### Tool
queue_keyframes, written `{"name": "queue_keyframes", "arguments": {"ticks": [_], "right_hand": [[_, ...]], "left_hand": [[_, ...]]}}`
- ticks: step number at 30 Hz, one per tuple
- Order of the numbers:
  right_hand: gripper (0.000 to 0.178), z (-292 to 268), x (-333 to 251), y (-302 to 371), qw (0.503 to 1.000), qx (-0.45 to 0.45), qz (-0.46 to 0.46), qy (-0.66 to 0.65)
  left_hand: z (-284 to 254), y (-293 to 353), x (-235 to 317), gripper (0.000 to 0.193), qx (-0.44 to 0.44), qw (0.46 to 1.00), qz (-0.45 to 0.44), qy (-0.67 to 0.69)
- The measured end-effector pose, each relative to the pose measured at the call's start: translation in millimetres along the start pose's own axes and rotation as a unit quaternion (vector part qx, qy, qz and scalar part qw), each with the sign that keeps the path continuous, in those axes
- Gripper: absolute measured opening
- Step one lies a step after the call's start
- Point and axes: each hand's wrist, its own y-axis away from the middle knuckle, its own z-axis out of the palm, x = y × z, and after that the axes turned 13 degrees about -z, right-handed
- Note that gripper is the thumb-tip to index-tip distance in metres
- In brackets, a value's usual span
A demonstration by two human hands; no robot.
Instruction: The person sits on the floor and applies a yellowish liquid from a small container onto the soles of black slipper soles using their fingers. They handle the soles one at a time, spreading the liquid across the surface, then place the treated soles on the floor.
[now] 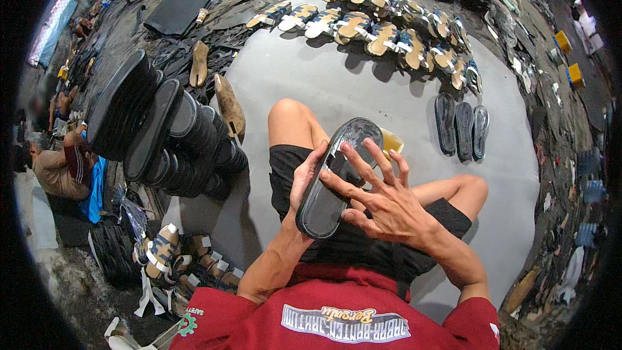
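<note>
I logged the left hand [304,178] cupping the black rubber shoe sole with a glossy face [337,178] from beneath, fingers curled up around its left edge, thumb side hidden; I judged this tilted the face up toward the head. The right hand [382,204] lay over the sole's right edge, fingers [363,162] spread and fanned, fingertips touching the glossy surface. Beyond the fingertips lay three bare dark soles [461,126] on the grey floor mat [337,84], past them rows of finished strapped sandals [389,32].
</note>
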Motion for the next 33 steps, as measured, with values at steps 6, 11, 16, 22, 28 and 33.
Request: {"name": "queue_keyframes", "arguments": {"ticks": [6, 11, 16, 22, 28, 33], "right_hand": [[0.064, -4, -13, -3, 1.0, -0.003, -0.014, -0.021], [0.065, -5, -25, -4, 0.999, -0.007, -0.029, -0.025], [0.063, -6, -29, -2, 0.998, -0.012, -0.061, 0.002], [0.058, -6, -24, -1, 0.997, -0.018, -0.079, 0.007], [0.055, -3, -19, -3, 0.99, -0.001, -0.133, 0.048], [0.059, 3, -6, -3, 0.969, 0.055, -0.209, 0.119]], "left_hand": [[1, 1, 7, 0.051, -0.066, 0.998, -0.007, 0.023], [5, 1, 12, 0.049, -0.078, 0.996, -0.032, 0.025], [-14, -2, 10, 0.05, -0.013, 0.994, 0.053, -0.093], [-10, -1, 12, 0.054, -0.007, 0.997, -0.078, -0.022], [-14, -5, 16, 0.046, -0.045, 0.991, -0.119, -0.03], [-12, -5, 19, 0.045, -0.056, 0.99, -0.123, -0.027]]}}
